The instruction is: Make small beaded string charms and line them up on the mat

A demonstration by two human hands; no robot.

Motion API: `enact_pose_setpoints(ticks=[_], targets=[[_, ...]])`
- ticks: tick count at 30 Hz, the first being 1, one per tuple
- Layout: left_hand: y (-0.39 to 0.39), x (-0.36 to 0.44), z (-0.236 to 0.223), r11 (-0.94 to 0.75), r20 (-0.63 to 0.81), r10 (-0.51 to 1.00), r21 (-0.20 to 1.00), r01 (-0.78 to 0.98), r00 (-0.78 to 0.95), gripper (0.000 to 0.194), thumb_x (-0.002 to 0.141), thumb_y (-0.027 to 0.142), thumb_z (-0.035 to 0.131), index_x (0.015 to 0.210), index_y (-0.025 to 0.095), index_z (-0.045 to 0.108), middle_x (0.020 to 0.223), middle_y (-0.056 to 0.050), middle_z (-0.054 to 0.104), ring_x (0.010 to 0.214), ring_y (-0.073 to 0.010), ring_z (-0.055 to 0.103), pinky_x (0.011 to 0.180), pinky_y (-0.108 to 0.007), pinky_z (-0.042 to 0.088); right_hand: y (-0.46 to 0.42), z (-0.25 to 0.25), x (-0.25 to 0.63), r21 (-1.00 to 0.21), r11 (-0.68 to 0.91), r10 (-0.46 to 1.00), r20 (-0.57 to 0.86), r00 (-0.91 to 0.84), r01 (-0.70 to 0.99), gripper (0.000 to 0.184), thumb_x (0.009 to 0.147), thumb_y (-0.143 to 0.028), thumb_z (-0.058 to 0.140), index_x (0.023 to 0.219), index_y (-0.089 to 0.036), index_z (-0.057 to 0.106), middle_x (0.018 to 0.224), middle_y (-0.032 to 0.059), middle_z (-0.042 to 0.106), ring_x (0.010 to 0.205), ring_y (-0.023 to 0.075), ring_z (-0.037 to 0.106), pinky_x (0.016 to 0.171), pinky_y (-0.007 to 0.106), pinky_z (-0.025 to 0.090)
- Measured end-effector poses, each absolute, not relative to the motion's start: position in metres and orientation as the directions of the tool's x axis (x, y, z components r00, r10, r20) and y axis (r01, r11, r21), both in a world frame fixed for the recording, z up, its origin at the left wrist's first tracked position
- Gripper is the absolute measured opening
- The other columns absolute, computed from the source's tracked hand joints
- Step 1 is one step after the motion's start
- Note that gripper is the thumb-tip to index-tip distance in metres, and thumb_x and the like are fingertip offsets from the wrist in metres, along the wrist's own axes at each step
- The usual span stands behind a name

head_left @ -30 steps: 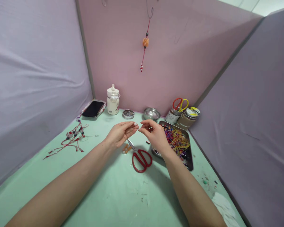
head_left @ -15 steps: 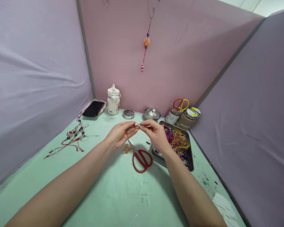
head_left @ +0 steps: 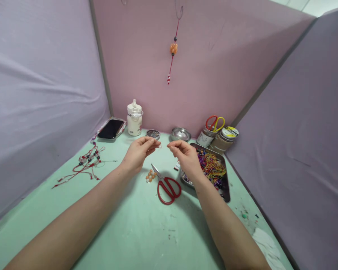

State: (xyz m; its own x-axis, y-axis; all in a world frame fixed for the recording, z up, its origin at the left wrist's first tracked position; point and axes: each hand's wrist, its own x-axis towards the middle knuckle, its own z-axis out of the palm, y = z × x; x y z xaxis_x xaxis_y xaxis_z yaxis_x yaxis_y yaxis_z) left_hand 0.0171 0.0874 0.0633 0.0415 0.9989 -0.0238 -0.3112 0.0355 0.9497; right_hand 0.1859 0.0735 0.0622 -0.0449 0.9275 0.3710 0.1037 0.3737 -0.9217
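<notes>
My left hand [head_left: 139, 152] is closed in a pinch above the table. At its fingertips shows a small pale, clear-looking bead [head_left: 160, 146]. A short gap to the right, my right hand [head_left: 184, 153] pinches thumb against forefinger; whatever is between them is too small to make out. Below the hands lie red-handled scissors [head_left: 169, 189], blades pointing up and left. A small cluster of orange and white beads [head_left: 150, 176] sits beside the blades. Partly behind my right hand is a metal tray [head_left: 228, 193] of mixed beads and yellow cords.
Knotted red cords with dark beads [head_left: 90, 161] lie at the left, near a phone [head_left: 111, 129]. A white bottle [head_left: 134, 118], a round tin [head_left: 153, 134], a metal bowl [head_left: 180, 134] and jars [head_left: 227, 138] line the back. A beaded pendant [head_left: 173, 48] hangs on the wall.
My hands have moved apart: the fingertips were together and now a gap lies between them. The left hand has turned and closed more, and the pale bead shows at its tips.
</notes>
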Motion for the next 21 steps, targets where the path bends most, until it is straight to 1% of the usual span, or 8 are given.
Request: enact_pose_setpoints(ticks=[4, 7, 11, 14, 16, 19, 21], targets=[[0.0866, 0.0182, 0.0662, 0.02, -0.025, 1.0, 0.934, -0.357, -0.009, 0.017, 0.077, 0.034, 0.065, 0.076, 0.018, 0.06, 0.086, -0.004, 0.071, 0.085, -0.0149, 0.064, 0.087, -0.032, 0.044, 0.0746, 0.0613, 0.1864, -0.939, 0.342, 0.939, 0.34, -0.059, 0.037, 0.009, 0.079, -0.03, 0.063, 0.08, -0.021, 0.067, 0.085, 0.0015, 0.067, 0.067, 0.012, 0.051, 0.061, 0.026, 0.041], [0.0862, 0.0184, 0.0682, 0.004, -0.031, 0.998, 0.913, -0.409, -0.06, 0.017, 0.076, 0.033, 0.066, 0.075, 0.018, 0.058, 0.082, -0.003, 0.069, 0.084, -0.0142, 0.063, 0.085, -0.03, 0.044, 0.0754, 0.06, 0.1865, -0.948, 0.317, 0.947, 0.318, -0.051, -0.034, 0.01, 0.08, -0.031, 0.063, 0.081, -0.022, 0.065, 0.09, 0.0023, 0.067, 0.073, 0.0129, 0.054, 0.063, 0.026, 0.042], [0.0889, 0.0167, 0.067, -0.037, -0.017, 0.994, 0.872, -0.489, -0.106, 0.018, 0.071, 0.03, 0.07, 0.075, 0.018, 0.058, 0.067, 0.002, 0.06, 0.069, -0.0097, 0.057, 0.076, -0.026, 0.044, 0.0752, 0.0594, 0.1858, -0.943, 0.25, 0.959, 0.272, -0.078, -0.219, 0.013, 0.081, -0.035, 0.063, 0.082, -0.023, 0.058, 0.101, 0.0025, 0.068, 0.087, 0.0146, 0.057, 0.068, 0.026, 0.045], [0.0903, 0.0161, 0.0658, -0.056, 0.009, 0.995, 0.867, -0.495, -0.097, 0.018, 0.07, 0.029, 0.072, 0.074, 0.017, 0.059, 0.061, 0.005, 0.053, 0.061, -0.0073, 0.05, 0.07, -0.023, 0.042, 0.0748, 0.0601, 0.1852, -0.932, 0.198, 0.966, 0.239, -0.103, -0.303, 0.018, 0.08, -0.037, 0.064, 0.08, -0.023, 0.053, 0.096, 0.0018, 0.068, 0.083, 0.014, 0.057, 0.066, 0.025, 0.044], [0.0894, 0.0169, 0.0662, -0.053, 0.033, 0.998, 0.887, -0.46, -0.053, 0.019, 0.07, 0.03, 0.072, 0.075, 0.017, 0.06, 0.062, 0.004, 0.054, 0.062, -0.0075, 0.05, 0.07, -0.023, 0.042, 0.0746, 0.0603, 0.1848, -0.94, 0.192, 0.967, 0.23, -0.107, -0.282, 0.019, 0.079, -0.037, 0.064, 0.079, -0.023, 0.052, 0.088, 0.0013, 0.068, 0.076, 0.0131, 0.056, 0.063, 0.025, 0.043], [0.0861, 0.0193, 0.0676, -0.057, 0.073, 0.997, 0.92, -0.387, 0.026, 0.023, 0.068, 0.031, 0.074, 0.082, 0.016, 0.062, 0.064, 0.003, 0.058, 0.066, -0.0093, 0.054, 0.072, -0.025, 0.042, 0.074, 0.0605, 0.1842, -0.959, 0.228, 0.964, 0.246, -0.097, -0.17, 0.017, 0.078, -0.036, 0.063, 0.081, -0.022, 0.055, 0.08, 0.0011, 0.067, 0.066, 0.0117, 0.053, 0.06, 0.025, 0.042], [0.0838, 0.0206, 0.0678, -0.074, 0.101, 0.993, 0.935, -0.346, 0.06, 0.028, 0.067, 0.031, 0.074, 0.088, 0.016, 0.063, 0.067, 0.002, 0.061, 0.069, -0.0109, 0.057, 0.073, -0.026, 0.042, 0.0727, 0.0616, 0.1832, -0.962, 0.25, 0.963, 0.259, -0.081, -0.106, 0.016, 0.076, -0.033, 0.064, 0.084, -0.021, 0.057, 0.078, 0.0013, 0.068, 0.063, 0.0116, 0.053, 0.06, 0.026, 0.041]])
